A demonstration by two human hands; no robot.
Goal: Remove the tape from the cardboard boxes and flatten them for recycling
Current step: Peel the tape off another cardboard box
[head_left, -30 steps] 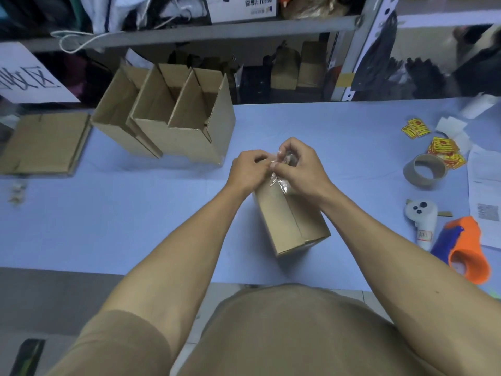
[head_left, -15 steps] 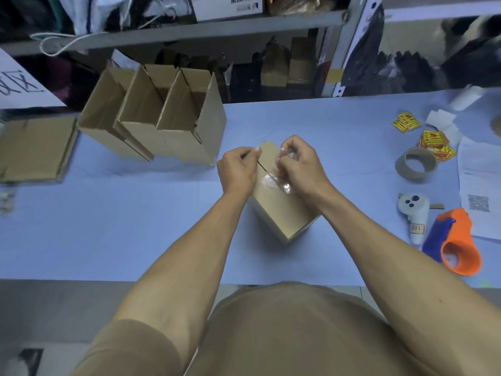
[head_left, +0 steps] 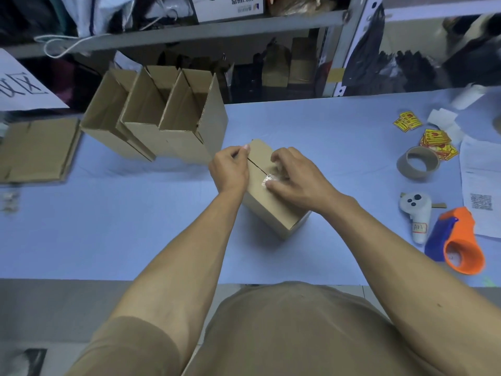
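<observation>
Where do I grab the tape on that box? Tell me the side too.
Pinch the crumpled loose end of the tape on top of the box, where the right hand already holds it. Come from above on the right: that end is lifted off the cardboard, so fingers can close on it.

Tape point(head_left: 269, 178) now bunched under right hand point(head_left: 295, 176), seam of box point(head_left: 273, 202) exposed.
</observation>
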